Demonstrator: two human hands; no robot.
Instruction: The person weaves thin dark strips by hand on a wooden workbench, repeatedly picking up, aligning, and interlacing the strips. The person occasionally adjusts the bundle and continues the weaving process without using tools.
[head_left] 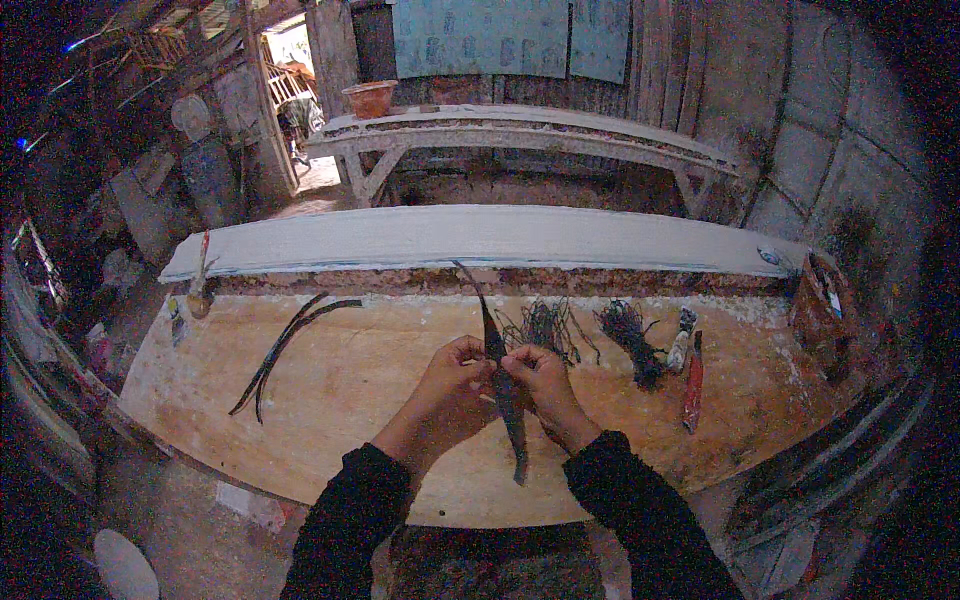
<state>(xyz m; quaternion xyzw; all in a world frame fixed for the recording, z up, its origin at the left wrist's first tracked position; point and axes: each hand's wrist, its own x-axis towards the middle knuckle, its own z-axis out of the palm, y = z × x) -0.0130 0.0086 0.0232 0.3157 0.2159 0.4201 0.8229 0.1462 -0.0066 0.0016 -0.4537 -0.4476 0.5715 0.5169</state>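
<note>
One broad wooden work board (pixel 330 450) fills the middle of the frame, and the work is best kept over it, clear of the loose dark strands (pixel 543 330) just right of centre, which could snag. Two forearms in black sleeves (pixel 350 510) rise from the lower edge, one on each side of centre, and slant inward; holding them level and relaxed should steady the fingers.

A long dark strip (pixel 511 425) stands at the centre of the frame between the hands, its thin upper end leaning left and its tapered lower end pointing toward the lower edge. Whether that lower end touches the board I cannot tell. The step seems to be fine finger work at the strip's middle — so a light, even pull and an untwisted strip should serve best, with one hand anchoring while the other works.

The left hand (pixel 450 395) has its fingers curled, thumb and forefinger pinching the strip's left edge. The right hand (pixel 545 388) mirrors it, thumb laid against the strip and fingers folded, pinching from the right. The two pinches sit close together — good for control, since a wider gap would probably let the strip bow. The undersides of the fingers are hidden.
</note>
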